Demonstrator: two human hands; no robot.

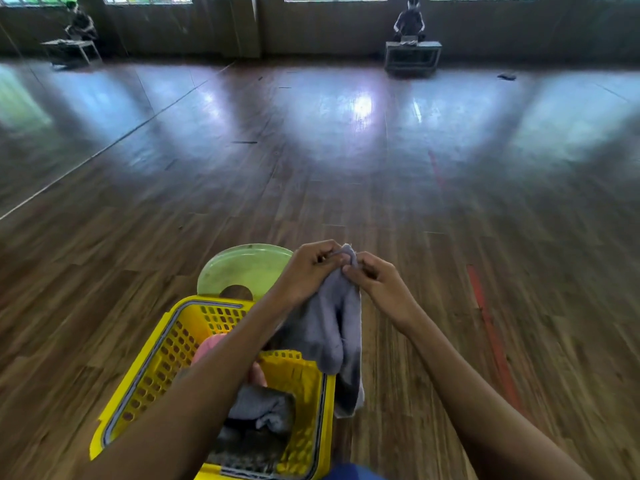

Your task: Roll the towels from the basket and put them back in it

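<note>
We look across a wide hall with a glossy wooden floor (346, 188) and windows along the far wall. Two people sit far off: one (409, 20) behind a low box (412, 57), another (80, 24) at a small table on the left. A red line (485, 323) runs along the floor to our right.

Close to us stands a yellow basket (162, 355) with holes in its walls. Just beyond it lies a round green lid (242, 268). Our left hand (308, 271) and right hand (377, 278) meet above the basket's far right corner, and both pinch the top edge of a grey towel (332, 323). The towel hangs down from the fingers, and its lower end drapes past the basket's right rim. Inside the basket we see a pink towel (207, 344), another grey towel (259, 407), and a dark cloth (242, 448) at the bottom.
</note>
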